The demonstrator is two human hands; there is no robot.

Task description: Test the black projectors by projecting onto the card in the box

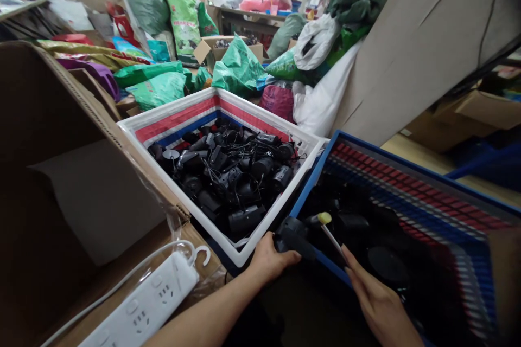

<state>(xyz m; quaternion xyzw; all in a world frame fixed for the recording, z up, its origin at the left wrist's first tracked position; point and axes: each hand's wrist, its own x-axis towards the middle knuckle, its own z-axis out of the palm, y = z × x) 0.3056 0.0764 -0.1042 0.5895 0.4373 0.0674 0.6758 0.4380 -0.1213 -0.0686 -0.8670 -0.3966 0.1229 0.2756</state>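
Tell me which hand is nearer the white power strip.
Left. The left hand grips a black part just right of the power strip; the right hand is farther right, holding a yellow-tipped tool.

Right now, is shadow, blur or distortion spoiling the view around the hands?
Head view: the blue crate is deep in shadow inside, so its dark contents merge; head view: the yellow-tipped tool in the right hand reads clearly, the black part in the left hand less so; head view, right edge: the crate's slats smear, and the lens bends the rim of the white crate.
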